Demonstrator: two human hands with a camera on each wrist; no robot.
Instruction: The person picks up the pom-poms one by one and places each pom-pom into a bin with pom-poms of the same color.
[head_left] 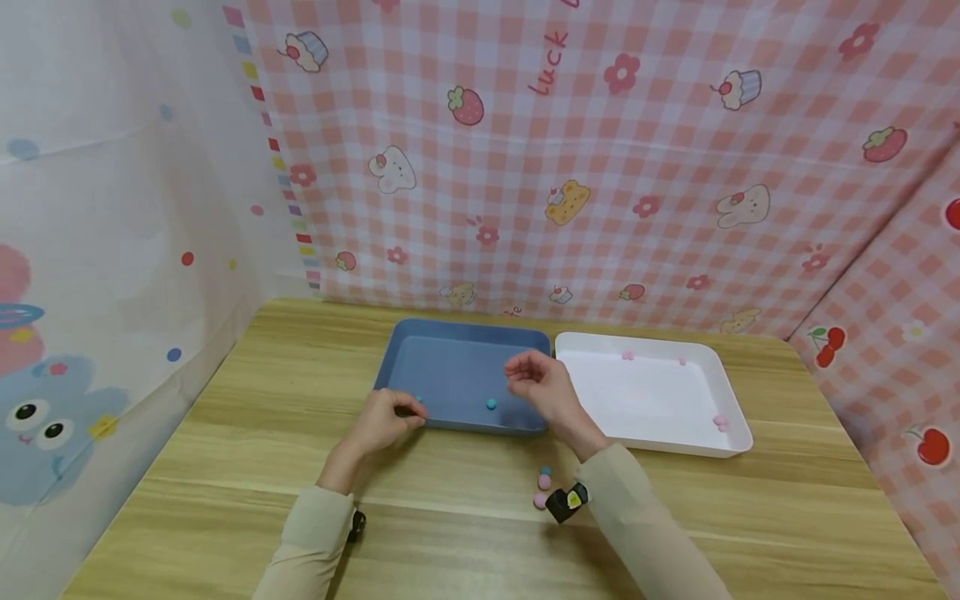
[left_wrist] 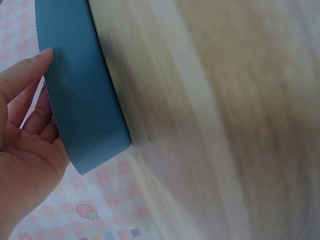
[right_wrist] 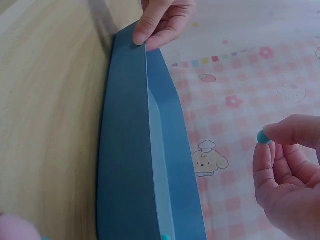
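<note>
My left hand (head_left: pixel 382 421) grips the front left corner of a blue tray (head_left: pixel 450 358). In the left wrist view the thumb lies on the tray's outer wall, with the curled fingers behind the rim. Raised above the tray's right side, my right hand (head_left: pixel 546 390) pinches a small teal ball (right_wrist: pixel 263 137) between thumb and fingertip, seen in the right wrist view. Inside the tray one teal ball (head_left: pixel 491 404) lies near the front wall, and another teal bit (head_left: pixel 420 401) shows beside the left fingers.
A white tray (head_left: pixel 630 400) with several pink balls (head_left: pixel 720 423) stands right of the blue one. On the wooden table (head_left: pixel 450 517), in front of the trays, lie two pink balls (head_left: pixel 544 481) and a teal ball (head_left: pixel 546 471) near the right wrist. Patterned cloth (head_left: pixel 525 167) hangs behind.
</note>
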